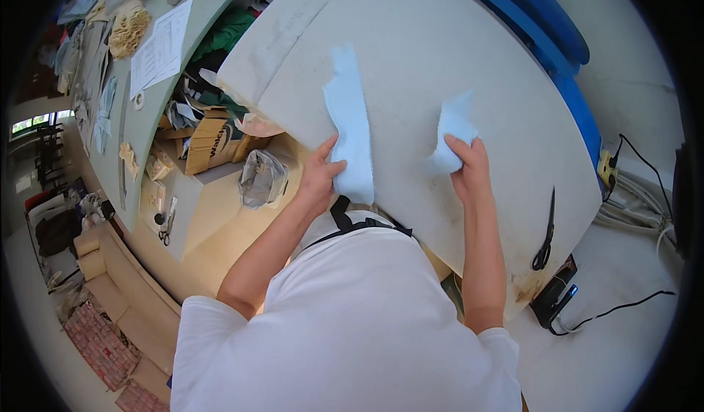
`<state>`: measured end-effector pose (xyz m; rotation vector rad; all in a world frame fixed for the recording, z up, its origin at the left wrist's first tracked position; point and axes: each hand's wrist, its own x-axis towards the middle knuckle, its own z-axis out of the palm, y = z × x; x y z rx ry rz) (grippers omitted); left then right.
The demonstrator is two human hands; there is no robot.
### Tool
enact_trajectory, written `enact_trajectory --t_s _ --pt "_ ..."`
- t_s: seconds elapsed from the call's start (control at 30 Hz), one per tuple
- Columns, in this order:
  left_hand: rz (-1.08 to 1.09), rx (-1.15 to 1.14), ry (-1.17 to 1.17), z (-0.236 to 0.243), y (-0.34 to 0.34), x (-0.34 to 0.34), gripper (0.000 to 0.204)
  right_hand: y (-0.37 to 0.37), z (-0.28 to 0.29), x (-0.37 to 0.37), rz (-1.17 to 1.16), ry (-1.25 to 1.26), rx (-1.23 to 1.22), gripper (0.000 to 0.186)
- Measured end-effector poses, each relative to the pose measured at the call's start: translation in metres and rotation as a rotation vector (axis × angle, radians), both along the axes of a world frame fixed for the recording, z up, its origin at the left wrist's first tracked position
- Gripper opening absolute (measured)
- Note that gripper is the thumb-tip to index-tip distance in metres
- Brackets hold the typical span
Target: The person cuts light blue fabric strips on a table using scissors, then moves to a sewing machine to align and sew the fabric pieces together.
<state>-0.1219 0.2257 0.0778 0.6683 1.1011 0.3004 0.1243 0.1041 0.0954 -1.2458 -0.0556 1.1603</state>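
A long strip of light blue fabric stretches away over the pale padded table, its right edge jagged like a pinked cut. My left hand grips the strip by its left side, near the close end, with the thumb on top. In my right hand is a smaller piece of light blue fabric, pinched between thumb and fingers and held over the table. The two pieces are apart, with bare table cover between them. Fingers beneath the cloth are hidden in both hands.
Black scissors lie at the table's right edge. Left stands a green table with papers and cloth pieces, cardboard boxes beside it. A bin with a clear liner is near my left arm. Cables run at the right.
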Motion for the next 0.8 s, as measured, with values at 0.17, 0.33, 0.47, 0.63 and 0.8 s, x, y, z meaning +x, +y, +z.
enact_trajectory --t_s 0.17,0.33,0.47,0.63,0.8 --pt "0.022 -0.12 -0.1 -0.001 0.003 -0.008 0.055 0.049 0.041 -0.028 0.254 -0.038 0.152 0.038" --pt "-0.024 -0.213 -0.249 -0.019 0.013 -0.015 0.041 0.049 0.014 -0.082 0.389 0.192 0.0 0.034" --pt "-0.076 -0.292 -0.197 -0.024 0.013 -0.01 0.036 0.018 -0.034 -0.113 0.381 -0.008 -0.08 0.031" --pt "-0.169 -0.381 -0.145 -0.02 0.014 0.016 0.043 -0.015 -0.029 -0.109 0.263 -0.476 -0.227 0.038" --pt "-0.578 -0.384 -0.221 0.017 -0.026 0.073 0.039 -0.085 -0.013 -0.108 0.022 -0.463 -0.315 0.037"
